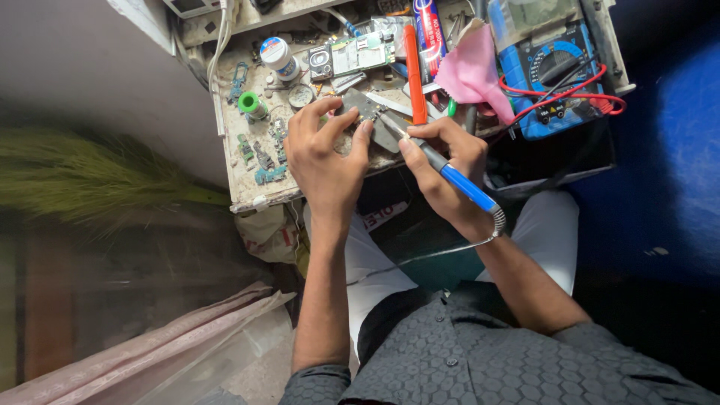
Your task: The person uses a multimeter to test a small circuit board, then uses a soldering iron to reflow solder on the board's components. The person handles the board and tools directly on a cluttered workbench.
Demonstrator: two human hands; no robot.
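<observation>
We see the left hand (326,161) resting on the cluttered desk (236,161), its fingers (319,112) curled down onto a small grey board (365,107). The board lies flat under the fingertips, with the thumb pressed at its near edge; most of it shows just beyond the fingers.

The right hand (450,169) grips a soldering iron (457,184) with a blue handle, fingers closed around the shaft like a pen. The tip of the iron points toward the board, between the two hands; we cannot tell whether it touches.

Behind the board lie an orange pen (413,75), a pink cloth (472,71) and a blue meter (551,75) with red leads. A small white jar (279,56) stands to the left, well apart from both hands.
</observation>
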